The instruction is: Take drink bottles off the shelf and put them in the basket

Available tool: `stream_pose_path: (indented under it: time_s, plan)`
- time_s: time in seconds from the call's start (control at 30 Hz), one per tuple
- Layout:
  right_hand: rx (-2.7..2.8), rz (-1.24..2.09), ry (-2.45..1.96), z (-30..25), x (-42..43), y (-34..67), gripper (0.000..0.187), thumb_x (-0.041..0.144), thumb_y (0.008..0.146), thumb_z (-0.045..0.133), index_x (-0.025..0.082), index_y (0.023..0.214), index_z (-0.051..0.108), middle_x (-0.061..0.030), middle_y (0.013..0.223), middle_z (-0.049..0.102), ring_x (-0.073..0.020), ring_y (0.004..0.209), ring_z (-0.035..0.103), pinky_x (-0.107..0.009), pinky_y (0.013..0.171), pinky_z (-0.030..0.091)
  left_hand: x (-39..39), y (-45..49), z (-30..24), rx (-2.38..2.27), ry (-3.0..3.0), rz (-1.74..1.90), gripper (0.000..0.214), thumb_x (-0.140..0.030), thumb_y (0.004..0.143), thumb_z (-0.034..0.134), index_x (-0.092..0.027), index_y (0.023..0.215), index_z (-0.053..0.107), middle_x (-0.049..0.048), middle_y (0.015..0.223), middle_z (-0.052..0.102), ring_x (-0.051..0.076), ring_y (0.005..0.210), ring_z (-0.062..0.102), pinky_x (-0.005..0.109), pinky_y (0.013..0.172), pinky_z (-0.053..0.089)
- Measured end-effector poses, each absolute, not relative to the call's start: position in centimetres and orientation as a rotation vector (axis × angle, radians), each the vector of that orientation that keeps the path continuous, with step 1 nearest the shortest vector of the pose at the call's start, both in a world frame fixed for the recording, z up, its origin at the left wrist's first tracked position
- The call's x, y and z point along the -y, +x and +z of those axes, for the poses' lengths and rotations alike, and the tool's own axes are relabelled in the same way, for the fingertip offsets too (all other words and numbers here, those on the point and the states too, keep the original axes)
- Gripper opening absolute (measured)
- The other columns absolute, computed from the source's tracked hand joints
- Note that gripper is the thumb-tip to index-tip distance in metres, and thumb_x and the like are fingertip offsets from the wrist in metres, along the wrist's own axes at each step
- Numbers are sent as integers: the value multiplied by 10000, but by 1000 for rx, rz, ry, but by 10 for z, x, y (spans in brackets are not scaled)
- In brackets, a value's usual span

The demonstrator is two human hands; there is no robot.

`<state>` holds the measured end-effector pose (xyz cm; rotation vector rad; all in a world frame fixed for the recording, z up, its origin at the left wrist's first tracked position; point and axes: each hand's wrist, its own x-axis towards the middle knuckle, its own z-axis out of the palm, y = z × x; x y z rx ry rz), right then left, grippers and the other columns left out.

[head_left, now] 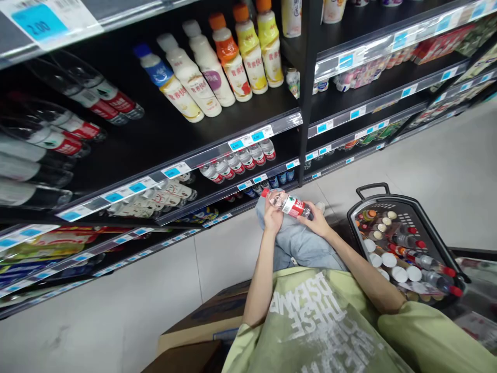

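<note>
A clear water bottle (pixel 290 203) with a red cap and a red-and-white label lies sideways above my knees. My left hand (pixel 273 216) grips it near the capped end. My right hand (pixel 316 220) is closed around its base end. Beyond my hands, low on the shelf unit, small water bottles (pixel 248 159) with similar red labels stand in a row. To my right sits a black shopping basket (pixel 421 217) with its handle up; it holds several red-capped bottles (pixel 427 259) and white-lidded containers (pixel 399 273).
Dark shelves with price tags (pixel 252 137) run along the left and front. Colourful milk-drink bottles (pixel 236 65) stand on an upper shelf, and larger water bottles (pixel 58 134) lie to the left. A cardboard box (pixel 194 331) is beside me on the tiled floor (pixel 155 290).
</note>
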<state>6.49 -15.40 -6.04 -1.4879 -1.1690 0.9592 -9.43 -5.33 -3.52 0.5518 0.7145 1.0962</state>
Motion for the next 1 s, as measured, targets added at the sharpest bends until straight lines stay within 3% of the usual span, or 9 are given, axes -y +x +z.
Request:
stream_pose_path:
  time_s: [0.33,0.5,0.7,1.0]
  plan:
    - [1176,958,-1476,-62,155,64,614,620,861,779,229,1292,584,-103,1181,756,-316,1047,727,-502,988,573,54,-95,-36,-688,513,1106,559,-181,599,694,-244,1154,683,67,1162,778,345,1223,709,530,1153,483]
    - [1154,927,-1475,-71,157,65,649,622,870,777,254,1338,517,-120,1278,688,-313,1083,693,-507,987,571,55,-95,-39,-671,535,1093,540,-184,630,709,-238,1168,705,79,1200,778,355,1234,704,543,1154,484]
    - [1130,962,-1498,-74,157,65,625,647,873,756,257,1284,492,-83,1134,694,-289,960,681,-476,900,578,54,-97,-44,-674,548,1065,592,-192,649,766,-257,1231,683,69,1260,771,335,1214,718,518,1148,491]
    - [1078,1013,-1504,-70,157,67,620,650,876,740,247,1280,498,-105,1181,709,-311,1036,695,-515,982,564,53,-96,-45,-715,549,1054,677,-209,658,847,-262,1310,672,93,1314,747,339,1323,667,482,1161,471]
